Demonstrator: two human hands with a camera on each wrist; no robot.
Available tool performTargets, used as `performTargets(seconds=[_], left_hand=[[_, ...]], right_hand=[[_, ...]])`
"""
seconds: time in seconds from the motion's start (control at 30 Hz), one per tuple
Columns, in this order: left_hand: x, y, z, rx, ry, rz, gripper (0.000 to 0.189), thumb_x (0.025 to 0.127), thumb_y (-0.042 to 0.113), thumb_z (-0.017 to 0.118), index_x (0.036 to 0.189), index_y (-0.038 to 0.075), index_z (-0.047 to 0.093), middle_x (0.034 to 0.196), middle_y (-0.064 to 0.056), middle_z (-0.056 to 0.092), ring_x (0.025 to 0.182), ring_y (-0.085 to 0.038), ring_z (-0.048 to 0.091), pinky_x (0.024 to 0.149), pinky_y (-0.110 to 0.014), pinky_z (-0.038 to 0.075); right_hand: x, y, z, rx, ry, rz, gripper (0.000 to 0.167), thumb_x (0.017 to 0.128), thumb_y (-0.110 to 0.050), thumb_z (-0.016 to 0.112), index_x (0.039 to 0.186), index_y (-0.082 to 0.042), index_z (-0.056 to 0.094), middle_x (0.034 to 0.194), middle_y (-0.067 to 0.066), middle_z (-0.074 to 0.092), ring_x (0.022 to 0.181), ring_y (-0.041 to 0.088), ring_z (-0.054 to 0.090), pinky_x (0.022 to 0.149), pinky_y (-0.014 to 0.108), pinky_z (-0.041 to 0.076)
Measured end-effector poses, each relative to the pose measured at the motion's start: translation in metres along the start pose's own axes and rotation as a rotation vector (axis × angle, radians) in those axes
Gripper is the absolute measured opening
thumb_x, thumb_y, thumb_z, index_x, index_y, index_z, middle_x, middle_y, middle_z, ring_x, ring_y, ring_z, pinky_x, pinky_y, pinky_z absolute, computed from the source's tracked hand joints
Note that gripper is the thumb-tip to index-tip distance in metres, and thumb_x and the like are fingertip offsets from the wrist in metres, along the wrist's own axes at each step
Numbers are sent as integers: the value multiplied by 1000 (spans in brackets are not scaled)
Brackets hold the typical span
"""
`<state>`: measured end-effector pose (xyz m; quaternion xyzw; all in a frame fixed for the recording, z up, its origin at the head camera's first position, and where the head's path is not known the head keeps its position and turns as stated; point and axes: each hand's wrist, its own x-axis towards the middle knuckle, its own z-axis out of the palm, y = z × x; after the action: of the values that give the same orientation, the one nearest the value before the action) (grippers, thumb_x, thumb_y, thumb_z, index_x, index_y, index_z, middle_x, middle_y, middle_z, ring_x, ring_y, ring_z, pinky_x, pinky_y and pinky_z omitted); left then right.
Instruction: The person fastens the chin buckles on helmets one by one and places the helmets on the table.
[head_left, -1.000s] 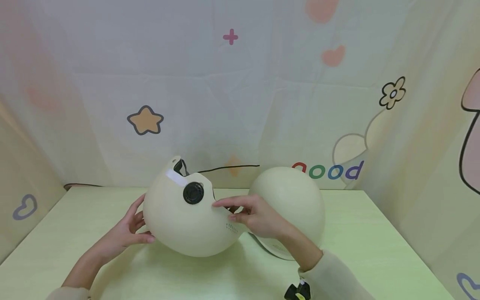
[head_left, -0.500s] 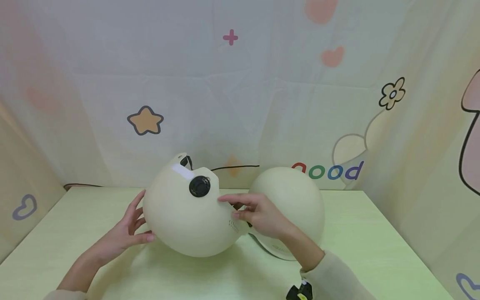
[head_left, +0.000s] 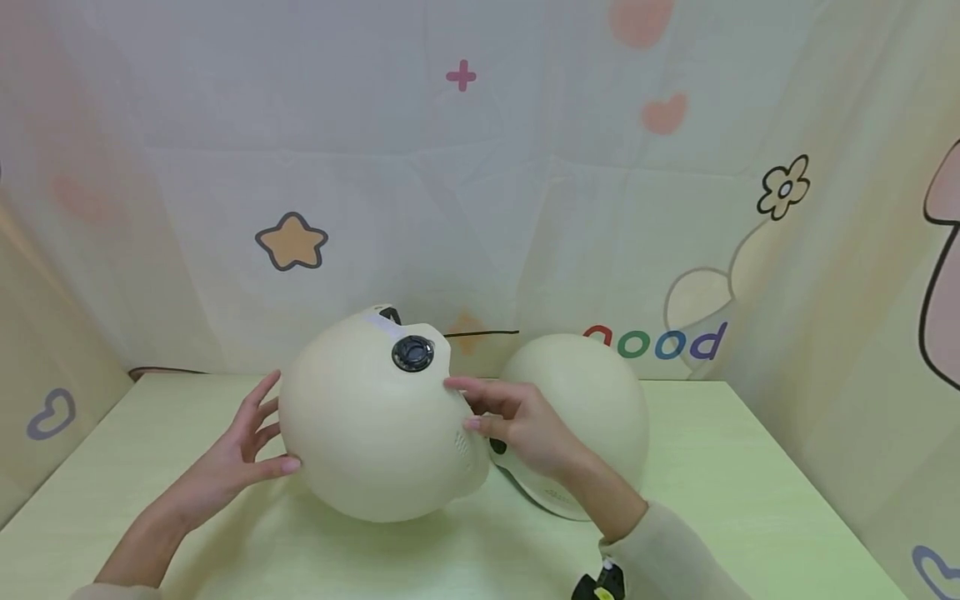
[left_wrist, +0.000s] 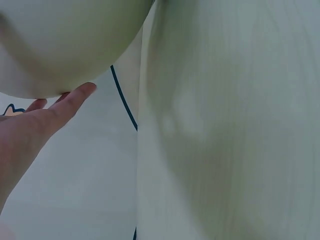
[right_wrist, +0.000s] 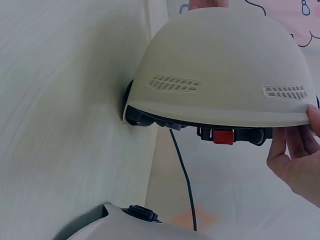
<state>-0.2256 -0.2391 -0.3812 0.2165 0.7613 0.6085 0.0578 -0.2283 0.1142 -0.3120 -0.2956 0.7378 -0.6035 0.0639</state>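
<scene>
A cream helmet (head_left: 367,425) is held between both hands over the table, with its crown toward the left and a round black disc (head_left: 413,353) on its upper side. My left hand (head_left: 228,446) rests against the crown, its fingers fairly straight and spread. On the opposite side, my right hand (head_left: 528,425) pinches the rim, and in the right wrist view its thumb lies outside and its fingers under the edge. A red buckle piece (right_wrist: 223,137) on black strap parts shows below the rim there. Whether the helmet touches the table cannot be seen.
A second cream helmet (head_left: 592,392) sits on the pale table (head_left: 720,483) just behind my right hand. A printed curtain (head_left: 360,167) stands behind and at both sides. A thin dark cord (head_left: 480,334) runs across the back curtain.
The held helmet has turned: its black disc has moved right and up, and the strap at the back is less visible. My right fingers have shifted slightly up with the rim.
</scene>
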Motion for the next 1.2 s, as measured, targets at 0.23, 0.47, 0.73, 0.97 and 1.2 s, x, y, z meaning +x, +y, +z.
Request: performTargets(seconds=[0.23, 0.47, 0.73, 0.97, 1.2], left_hand=[[1, 1, 2, 1, 18, 6, 98, 84, 1, 62, 144, 40, -5, 148, -17, -3, 130, -44, 12, 90, -48, 37], [3, -2, 3, -30, -20, 2, 105, 79, -1, 67, 144, 39, -6, 148, -17, -4, 130, -45, 11, 89, -32, 42], [3, -7, 8, -65, -64, -99, 108, 78, 2, 69, 142, 43, -9, 143, -23, 19, 127, -43, 25, 90, -54, 34], [5, -5, 17, -105, -53, -72, 112, 78, 2, 70, 141, 42, -15, 145, -25, 13, 129, -44, 17, 92, -62, 28], [4, 1, 17, -145, -37, -53, 111, 80, 2, 67, 140, 43, -15, 144, -23, 4, 128, -46, 16, 91, -52, 34]], right_hand=[[-2, -2, 2, 2, 17, 28, 43, 84, 6, 59, 126, -2, 55, 127, 11, 53, 106, 23, 55, 86, 33, 47], [0, -1, 4, -12, 30, 18, 43, 84, 6, 59, 125, -2, 55, 125, 11, 55, 102, 23, 56, 84, 32, 47], [-3, -1, 0, -6, 49, 47, 43, 84, 6, 58, 126, -3, 55, 128, 12, 52, 108, 23, 55, 86, 33, 47], [-4, 1, -6, 2, 66, 76, 44, 85, 6, 57, 128, -4, 53, 126, 15, 53, 109, 24, 55, 87, 34, 46], [-5, 7, -9, 44, 76, 48, 50, 86, 6, 56, 134, -5, 46, 117, 19, 57, 102, 22, 57, 84, 32, 47]])
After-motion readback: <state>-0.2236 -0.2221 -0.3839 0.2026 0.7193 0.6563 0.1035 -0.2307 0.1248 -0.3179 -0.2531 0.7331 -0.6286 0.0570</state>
